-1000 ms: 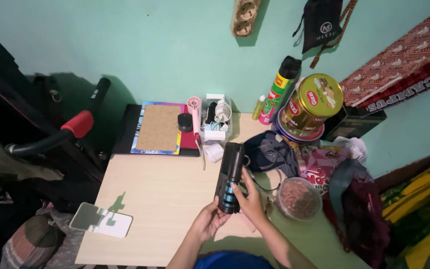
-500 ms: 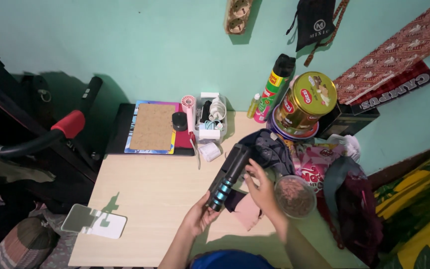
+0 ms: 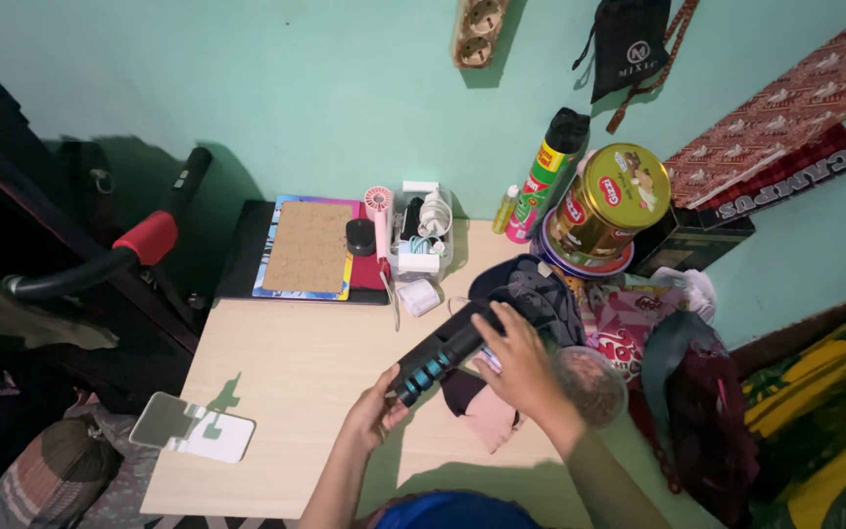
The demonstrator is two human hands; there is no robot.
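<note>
1. the left hand [image 3: 369, 416], low in the middle of the frame, has its fingers curled around the lower end of a black bottle with blue bands [image 3: 438, 355], pinching that end between thumb and fingers.
2. the bottle sits just below the centre of the frame, above the pale wooden table [image 3: 286, 372], tilted so its top points to the upper right.
3. the right hand [image 3: 521, 367], right of centre, lies over the bottle's upper end; its fingers are bent and close together over the top, and how tightly they grip cannot be told.
4. under the right hand lie a piece of pink cloth [image 3: 492, 416] and a dark cloth, both on the table.
5. just above the right hand is a dark blue cap [image 3: 536, 294], and just right of the wrist a round clear tub with brown contents [image 3: 594, 382].
6. in the upper right middle of the frame a gold round tin [image 3: 609, 201] stands tilted on other tins, with a spray can with a black lid [image 3: 545, 176] just left of it against the green wall.
7. left of the can, near the upper centre, a small white box of cables [image 3: 423, 235] and a pink hand fan [image 3: 381, 220] stand beside a cork board [image 3: 310, 247].
8. at the lower left of the frame a small mirror on a white stand [image 3: 188, 429] rests at the table's edge.
</note>
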